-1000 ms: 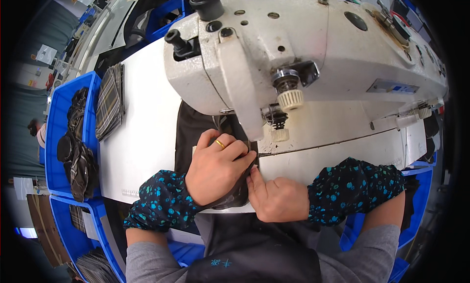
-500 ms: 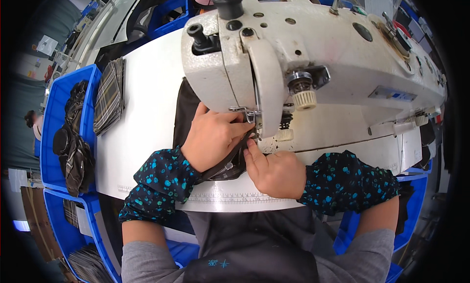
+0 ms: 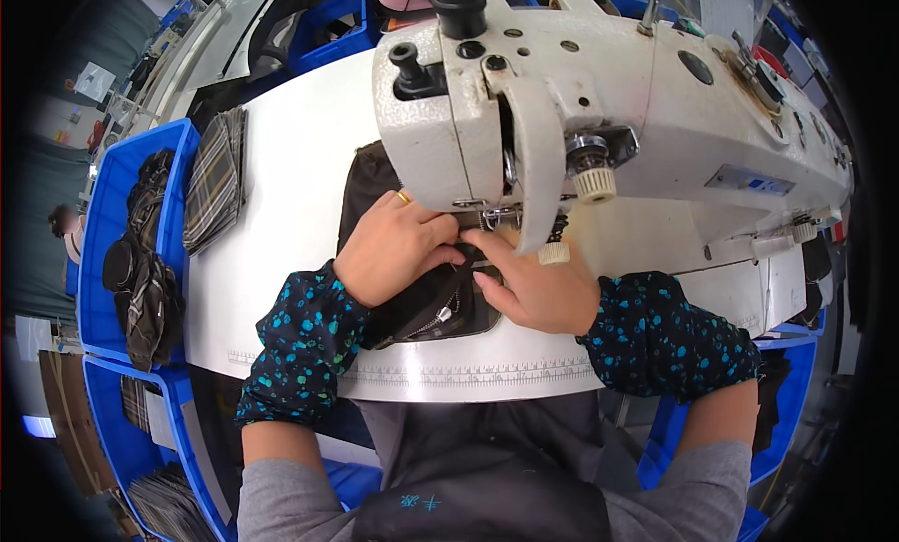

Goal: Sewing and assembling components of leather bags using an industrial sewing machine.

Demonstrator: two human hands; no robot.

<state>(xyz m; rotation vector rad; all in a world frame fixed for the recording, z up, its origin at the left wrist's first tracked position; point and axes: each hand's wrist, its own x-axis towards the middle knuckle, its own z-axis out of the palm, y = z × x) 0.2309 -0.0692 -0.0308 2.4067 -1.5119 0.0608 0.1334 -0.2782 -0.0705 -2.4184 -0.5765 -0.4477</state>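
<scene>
A dark brown fabric piece with a zipper (image 3: 435, 315) lies under the head of a white sewing machine (image 3: 609, 92). The zipper's metal pull lies toward me on the fabric. My left hand (image 3: 398, 247), a ring on one finger, is closed with its fingers bent and pinching the fabric left of the presser foot (image 3: 496, 218). From the right, my right hand (image 3: 548, 284) grips the fabric's edge between thumb and forefinger, its forefinger near my left fingertips. Those fingertips partly hide the cloth by the needle.
Stacked plaid fabric pieces (image 3: 215, 181) lie on the white table (image 3: 290, 130) at left. Beside them, a blue bin (image 3: 94, 289) holds dark sewn pieces. Another blue bin (image 3: 112, 430) stands below it. A printed ruler strip (image 3: 468, 373) runs along the table's near edge.
My left hand has drawn its stretched forefinger back from the needle area and bent it. My right hand has moved up toward the presser foot. The fabric has shifted and spread slightly rightward.
</scene>
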